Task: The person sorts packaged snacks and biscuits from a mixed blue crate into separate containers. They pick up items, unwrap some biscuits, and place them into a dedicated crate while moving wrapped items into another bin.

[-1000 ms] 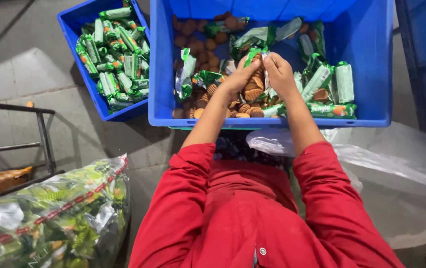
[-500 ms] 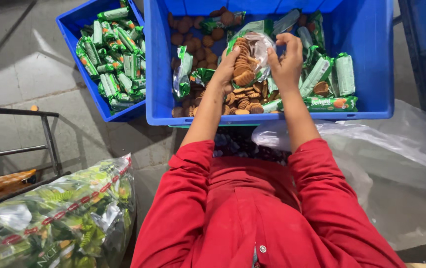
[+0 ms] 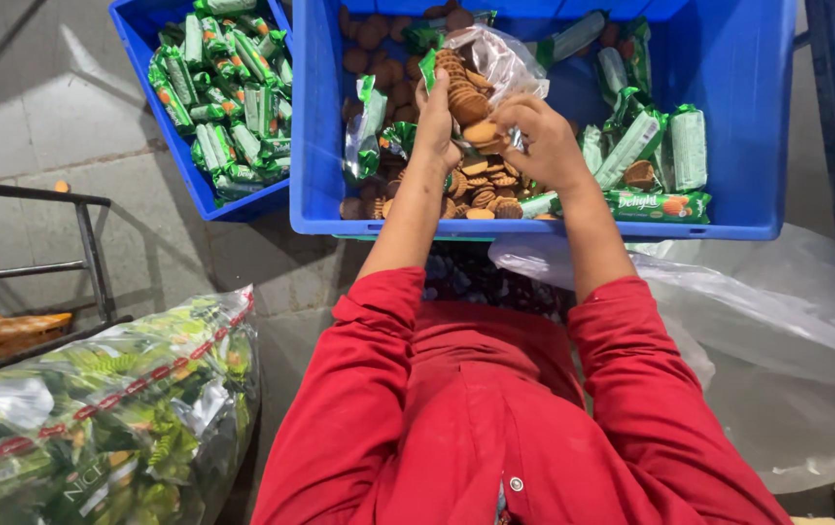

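The left hand (image 3: 434,124) grips an opened biscuit packet (image 3: 481,68) by its stack of round brown biscuits, held above the large blue crate (image 3: 534,226), while the right hand (image 3: 546,146) closes its fingers on the clear wrapper and a biscuit at the packet's lower end. Judging by how things lie, the unwrapping is partly done: a heap of loose biscuits (image 3: 481,190) already covers the crate floor just below the hands, and more loose ones lie at 11 o'clock from them, but many sealed green packets (image 3: 665,160) still wait at 3 o'clock inside the same crate. A smaller blue crate (image 3: 160,146) at 9 o'clock is full of sealed green packets as well. Both crates sit on a grey concrete floor (image 3: 38,117). At 7 o'clock lies a big clear sack of green wrappers (image 3: 97,418); a crumpled clear plastic sheet (image 3: 777,331) spreads at 4 o'clock, and a dark metal frame (image 3: 87,243) stands at 8 o'clock.
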